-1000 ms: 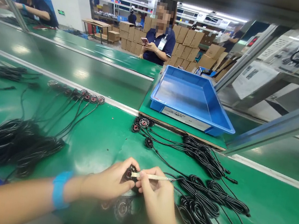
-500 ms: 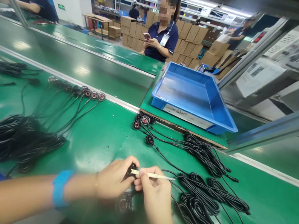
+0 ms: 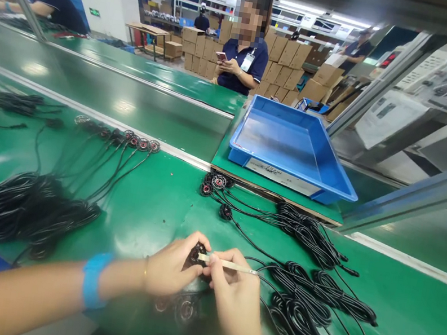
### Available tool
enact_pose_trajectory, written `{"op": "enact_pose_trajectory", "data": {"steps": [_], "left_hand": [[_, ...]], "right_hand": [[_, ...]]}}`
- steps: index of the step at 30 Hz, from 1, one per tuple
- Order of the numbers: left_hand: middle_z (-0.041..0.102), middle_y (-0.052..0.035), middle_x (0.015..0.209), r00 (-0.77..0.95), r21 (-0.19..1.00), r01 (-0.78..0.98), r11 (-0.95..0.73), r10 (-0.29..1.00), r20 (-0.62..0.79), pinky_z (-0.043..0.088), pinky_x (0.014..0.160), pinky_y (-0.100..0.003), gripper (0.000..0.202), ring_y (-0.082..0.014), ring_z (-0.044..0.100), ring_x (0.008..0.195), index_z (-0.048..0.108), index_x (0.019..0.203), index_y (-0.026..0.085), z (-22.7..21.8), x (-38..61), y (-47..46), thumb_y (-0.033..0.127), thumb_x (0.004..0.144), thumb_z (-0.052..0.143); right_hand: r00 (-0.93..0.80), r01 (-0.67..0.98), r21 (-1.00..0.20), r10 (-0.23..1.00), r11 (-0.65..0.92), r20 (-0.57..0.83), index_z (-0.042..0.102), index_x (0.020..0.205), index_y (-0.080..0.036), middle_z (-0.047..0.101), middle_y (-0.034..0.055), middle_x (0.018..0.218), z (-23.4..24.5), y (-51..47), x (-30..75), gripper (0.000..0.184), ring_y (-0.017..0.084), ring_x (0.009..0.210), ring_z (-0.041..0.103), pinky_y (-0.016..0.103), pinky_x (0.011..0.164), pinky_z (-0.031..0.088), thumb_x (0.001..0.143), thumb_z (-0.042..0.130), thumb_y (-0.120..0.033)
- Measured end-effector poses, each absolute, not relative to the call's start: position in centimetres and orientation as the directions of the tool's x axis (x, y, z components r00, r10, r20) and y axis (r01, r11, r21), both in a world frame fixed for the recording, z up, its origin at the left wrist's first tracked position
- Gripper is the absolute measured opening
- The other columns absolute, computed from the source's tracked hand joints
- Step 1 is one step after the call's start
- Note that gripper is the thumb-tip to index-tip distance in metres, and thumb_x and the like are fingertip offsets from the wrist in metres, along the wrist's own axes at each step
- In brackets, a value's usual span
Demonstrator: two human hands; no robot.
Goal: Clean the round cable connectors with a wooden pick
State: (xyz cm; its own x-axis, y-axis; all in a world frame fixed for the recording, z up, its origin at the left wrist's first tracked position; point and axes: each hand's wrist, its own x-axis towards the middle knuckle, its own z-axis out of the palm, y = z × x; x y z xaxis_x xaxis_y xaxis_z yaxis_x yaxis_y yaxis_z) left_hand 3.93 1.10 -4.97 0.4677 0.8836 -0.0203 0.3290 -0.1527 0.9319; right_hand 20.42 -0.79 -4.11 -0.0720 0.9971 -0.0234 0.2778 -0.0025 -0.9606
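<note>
Between the fingers and thumb of my left hand is a small round black part, partly covered by the fingers. My right hand pinches a thin pale stick, whose left end touches or lies just over the black part's face. What the stick is made of I cannot tell. Just below my hands, more round parts with red and silver faces appear blurred. To the right of my right hand lie coiled black cables, bundled on the green surface.
A blue tray stands on a raised board beyond my hands. Round-headed cables lie before it. A big cable pile spreads on the left. A metal post slants at the right. Across the bench a person holds a phone.
The pale stick has turned slightly in my right hand, and the black part's face shows a little more. The whole view has shifted slightly; both hands keep their holds.
</note>
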Motion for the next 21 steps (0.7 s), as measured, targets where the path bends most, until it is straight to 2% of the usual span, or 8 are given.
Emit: {"op": "enact_pose_trajectory", "data": {"steps": [4,9,12,15,18,21], "left_hand": [[0.061,0.0,0.085,0.52,0.901,0.373,-0.219,0.854,-0.007,0.039,0.068,-0.029,0.025,-0.0169,0.053,0.072,0.043,0.11,0.02,-5.0,3.7,1.1,0.022,0.087,0.052],[0.057,0.0012,0.08,0.557,0.879,0.405,-0.252,0.83,-0.019,0.038,0.066,-0.029,0.027,-0.0169,0.05,0.069,0.042,0.111,0.02,-4.9,3.4,1.2,0.022,0.087,0.052],[0.056,-0.0008,0.086,0.573,0.897,0.361,-0.257,0.82,0.004,0.04,0.071,-0.03,0.025,-0.0179,0.051,0.076,0.044,0.112,0.02,-5.1,3.3,1.3,0.024,0.088,0.053],[0.053,-0.0016,0.089,0.565,0.953,0.232,-0.194,0.824,0.03,0.042,0.076,-0.031,0.025,-0.0182,0.05,0.082,0.045,0.11,0.019,-5.3,3.2,1.5,0.032,0.091,0.052],[0.05,-0.0016,0.091,0.557,0.981,0.138,-0.138,0.83,0.038,0.042,0.078,-0.031,0.029,-0.0177,0.048,0.083,0.045,0.11,0.019,-5.2,3.0,1.7,0.038,0.091,0.054],[0.049,-0.0022,0.094,0.569,0.981,0.137,-0.136,0.821,0.034,0.043,0.077,-0.03,0.03,-0.0177,0.046,0.085,0.046,0.111,0.019,-4.9,2.9,1.7,0.039,0.091,0.056]], "right_hand": [[-0.082,0.221,-0.972,0.991,-0.086,-0.106,0.06,0.076,-0.018,0.066,0.0033,0.065,-3.7,-0.4,20.7,0.033,0.016,0.058,0.06,0.024,0.056,0.045,0.086,0.061,-0.049],[-0.074,0.214,-0.974,0.993,-0.077,-0.094,0.058,0.074,-0.019,0.062,0.0016,0.061,-4.1,-0.8,20.5,0.032,0.016,0.058,0.059,0.024,0.055,0.043,0.087,0.059,-0.048],[-0.048,0.366,-0.929,0.998,0.058,0.043,0.058,0.074,-0.02,0.058,-0.0001,0.06,-4.3,-1.5,20.1,0.028,0.013,0.053,0.053,0.023,0.051,0.038,0.09,0.054,-0.042],[-0.092,0.545,-0.8,0.967,0.249,0.239,0.061,0.077,-0.021,0.062,0.0011,0.069,-4.0,-1.9,20.1,0.022,0.013,0.055,0.053,0.023,0.053,0.038,0.092,0.051,-0.033],[-0.091,0.549,-0.768,0.937,0.33,0.338,0.063,0.083,-0.022,0.066,0.0009,0.074,-3.3,-1.8,20.6,0.015,0.013,0.057,0.058,0.023,0.055,0.043,0.091,0.053,-0.029],[-0.045,0.5,-0.804,0.937,0.322,0.347,0.063,0.082,-0.022,0.068,0.0008,0.074,-2.9,-1.6,20.9,0.014,0.014,0.059,0.062,0.022,0.056,0.046,0.09,0.055,-0.03]]}}
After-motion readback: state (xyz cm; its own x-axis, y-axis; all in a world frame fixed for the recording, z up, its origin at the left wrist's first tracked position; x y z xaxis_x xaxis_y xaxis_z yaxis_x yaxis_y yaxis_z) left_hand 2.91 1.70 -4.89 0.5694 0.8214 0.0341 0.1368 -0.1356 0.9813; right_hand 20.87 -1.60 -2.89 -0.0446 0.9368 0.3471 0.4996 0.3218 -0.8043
